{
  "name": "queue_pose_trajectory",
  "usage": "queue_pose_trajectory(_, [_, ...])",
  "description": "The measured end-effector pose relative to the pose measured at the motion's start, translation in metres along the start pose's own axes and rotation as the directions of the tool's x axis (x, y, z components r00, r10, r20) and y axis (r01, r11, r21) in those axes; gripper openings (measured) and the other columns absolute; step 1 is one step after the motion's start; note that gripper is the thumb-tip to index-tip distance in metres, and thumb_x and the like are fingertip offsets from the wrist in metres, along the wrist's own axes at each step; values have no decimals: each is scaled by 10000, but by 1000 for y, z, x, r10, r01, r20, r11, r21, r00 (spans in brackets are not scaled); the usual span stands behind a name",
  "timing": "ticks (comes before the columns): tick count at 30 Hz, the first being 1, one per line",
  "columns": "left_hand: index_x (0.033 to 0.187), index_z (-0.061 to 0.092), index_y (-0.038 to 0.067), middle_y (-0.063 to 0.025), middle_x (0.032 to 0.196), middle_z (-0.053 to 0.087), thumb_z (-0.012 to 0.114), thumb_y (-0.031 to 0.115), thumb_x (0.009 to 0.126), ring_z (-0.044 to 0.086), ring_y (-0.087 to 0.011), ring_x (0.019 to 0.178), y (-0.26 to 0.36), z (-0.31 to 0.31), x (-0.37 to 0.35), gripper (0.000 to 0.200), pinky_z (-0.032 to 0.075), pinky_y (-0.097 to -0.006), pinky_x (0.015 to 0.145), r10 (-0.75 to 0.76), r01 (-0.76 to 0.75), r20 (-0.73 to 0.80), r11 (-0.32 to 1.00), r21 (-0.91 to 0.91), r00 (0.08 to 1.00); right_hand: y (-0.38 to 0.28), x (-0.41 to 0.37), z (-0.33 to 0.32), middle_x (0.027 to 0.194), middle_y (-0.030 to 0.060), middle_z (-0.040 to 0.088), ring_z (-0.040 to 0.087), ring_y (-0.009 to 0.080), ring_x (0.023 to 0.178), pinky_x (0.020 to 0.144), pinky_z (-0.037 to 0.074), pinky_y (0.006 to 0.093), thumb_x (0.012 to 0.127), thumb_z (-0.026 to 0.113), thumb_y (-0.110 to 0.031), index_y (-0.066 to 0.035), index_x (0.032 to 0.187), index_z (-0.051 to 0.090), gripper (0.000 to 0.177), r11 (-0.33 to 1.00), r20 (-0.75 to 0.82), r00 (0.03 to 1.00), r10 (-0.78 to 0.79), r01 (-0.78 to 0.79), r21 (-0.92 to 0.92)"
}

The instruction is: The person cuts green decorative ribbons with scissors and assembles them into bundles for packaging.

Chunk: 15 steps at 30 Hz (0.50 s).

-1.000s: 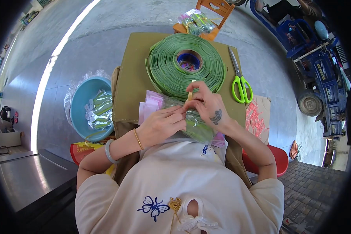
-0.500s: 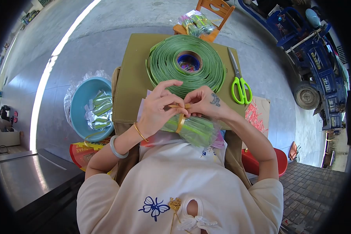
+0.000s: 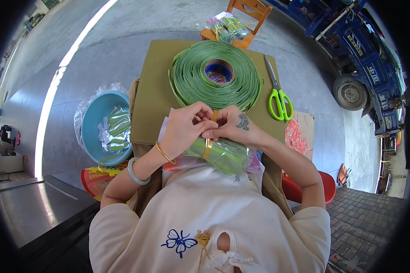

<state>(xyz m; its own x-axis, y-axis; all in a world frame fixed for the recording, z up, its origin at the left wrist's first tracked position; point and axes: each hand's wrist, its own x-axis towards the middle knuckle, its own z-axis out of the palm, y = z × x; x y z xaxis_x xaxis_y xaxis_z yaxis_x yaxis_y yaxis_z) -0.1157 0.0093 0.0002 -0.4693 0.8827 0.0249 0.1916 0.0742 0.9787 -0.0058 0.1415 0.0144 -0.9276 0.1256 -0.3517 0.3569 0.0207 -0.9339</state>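
A bundle of green strips in clear plastic (image 3: 225, 157) lies close against my shirt, at the near edge of the table. Round its middle runs a golden-yellow ribbon (image 3: 208, 148). Just above the bundle, my left hand (image 3: 190, 122) pinches the ribbon between thumb and fingers. Facing it, my right hand (image 3: 231, 123) is closed on the same ribbon, a short piece of which shows upright between the two hands. The fingers cover the spot where the ribbon ends meet. Beyond my hands lies a big coil of green strip (image 3: 243, 77) on the table.
Green-handled scissors (image 3: 279, 98) lie at the right of the olive table (image 3: 152, 91). A blue basin (image 3: 90, 129) with wrapped green bundles stands left. More bundles rest on a wooden chair (image 3: 248, 43) ahead. Right are a red stool (image 3: 325, 186) and a blue vehicle (image 3: 364, 63).
Both hands have drawn closer together over the bundle. My left fingers, raised before, have curled down onto the ribbon, and its piece between the hands has turned from lying flat to upright.
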Motion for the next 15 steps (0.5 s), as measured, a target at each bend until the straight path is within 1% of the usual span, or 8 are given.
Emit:
queue_pose_trajectory(3, [952, 595, -9, -38, 804, 608, 611, -74, 784, 581, -50, 707, -6, -8, -2, 181, 496, -191, 626, 0, 10, 81, 992, -125, 997, -1, 5, -8, 636, 18, 624, 548, 50, 588, 503, 407, 192, 754, 719, -148, -11, 760, 668, 146, 997, 76, 994, 73, -76, 33])
queue_pose_trajectory(6, [977, 587, -24, -68, 817, 589, 587, -99, 780, 588, -100, 747, 1, -10, -6, 211, 498, -210, 662, 27, -16, 89, 993, -119, 996, 0, 5, -19, 658, 37, 636, 557, 63, 585, 501, 422, 193, 759, 711, -129, -9, 796, 676, 130, 983, 139, 980, 144, -158, 90])
queue_pose_trajectory(7, [976, 587, -27, -76, 824, 584, 592, -93, 774, 589, -118, 742, 5, -7, -10, 212, 499, -220, 659, 188, -190, 51, 982, 25, 981, 4, 8, -23, 679, 46, 644, 561, 70, 585, 506, 431, 194, 757, 710, -118, -5, 813, 678, 131, 975, 169, 974, 154, -178, 136])
queue_pose_trajectory(9, [974, 588, -34, -94, 840, 576, 603, -82, 764, 592, -155, 731, 13, 0, -19, 217, 501, -240, 654, 502, -490, 49, 811, 320, 864, 9, 14, -30, 710, 55, 652, 567, 78, 593, 515, 446, 197, 761, 704, -113, -1, 835, 679, 137, 941, 218, 956, 196, -246, 233])
queue_pose_trajectory(11, [997, 579, -7, -106, 944, 542, 599, -5, 784, 589, -206, 761, 10, 1, -20, 213, 503, -266, 689, 654, -694, 253, 606, 388, 713, 11, 17, -34, 731, 58, 655, 574, 82, 607, 523, 461, 200, 773, 698, -123, -1, 847, 679, 144, 876, 267, 927, 265, -347, 335])
queue_pose_trajectory(12, [1008, 574, 7, -111, 995, 525, 597, 34, 795, 588, -232, 776, 7, 1, -20, 216, 504, -279, 707, 701, -778, 355, 485, 399, 618, 11, 17, -36, 755, 54, 657, 576, 85, 609, 535, 469, 209, 769, 701, -120, 2, 863, 676, 156, 890, 295, 925, 240, -330, 314])
queue_pose_trajectory(14, [1011, 568, 2, -113, 1017, 520, 575, 62, 825, 590, -217, 794, -7, 2, -16, 195, 497, -297, 728, 659, -728, 311, 637, 252, 684, 9, 16, -40, 803, 48, 660, 579, 89, 612, 559, 486, 227, 761, 707, -112, 7, 896, 671, 184, 917, 351, 917, 191, -294, 270])
queue_pose_trajectory(15, [1012, 564, -1, -114, 1028, 518, 564, 76, 841, 591, -210, 802, -10, 1, -15, 188, 493, -305, 738, 633, -691, 294, 702, 172, 716, 7, 14, -40, 795, 52, 655, 581, 105, 619, 565, 487, 238, 751, 705, -96, 7, 891, 668, 178, 955, 300, 944, 139, -208, 213])
